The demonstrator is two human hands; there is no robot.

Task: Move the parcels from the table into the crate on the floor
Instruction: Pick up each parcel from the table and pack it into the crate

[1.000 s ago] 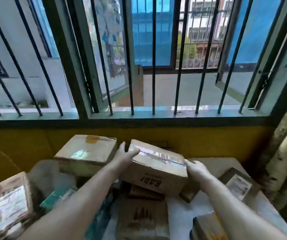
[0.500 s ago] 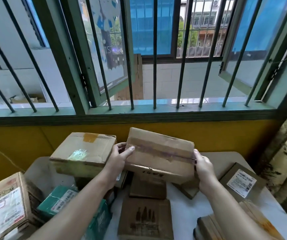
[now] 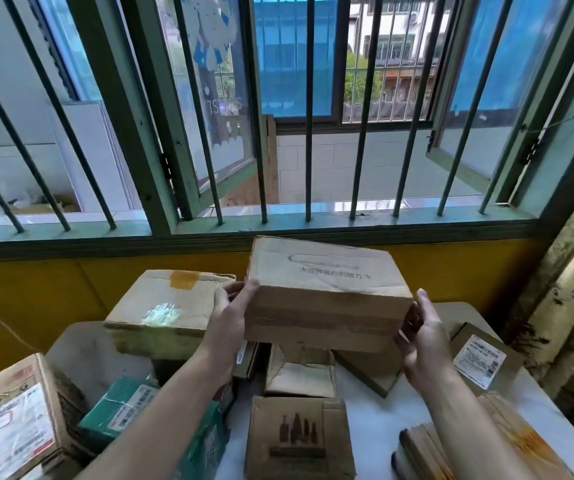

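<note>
1. Head view, the only one: cardboard parcel (image 3: 327, 296) is held clear above the pile on the worktop (image 3: 375, 420), tilted so its printed face points up and away, toward the barred window (image 3: 310, 109).
2. Left hand (image 3: 228, 317) grips the parcel's left end, thumb on the near upper edge, fingers wrapped behind. Right hand (image 3: 420, 336) cups the right end from below and the side, palm open against the box, fingers mostly hidden under it. Both hands are grasping the same parcel; neither is clenched empty.
3. Both forearms come up from the bottom of frame, elbows low, wrists angled inward. Symmetric two-point hold across the long axis.
4. Crate isn't in frame, so I can't tell which side it's on. Task says floor.
5. Step in hand, by my read: lift and carry. To do it well, keep the end-to-end squeeze even, level the box before turning, and bring it in toward the body before lowering.
6. Clearance: large taped box (image 3: 171, 306) sits just beside the left hand, with smaller boxes right below. Raise straight before swinging, or the left knuckles could clip that box.
7. Remaining on the worktop: green parcel (image 3: 119, 407), bottle-print box (image 3: 299, 438), labelled box (image 3: 479, 362) on the right, labelled carton (image 3: 15, 424) far left. Plenty left to move.
</note>
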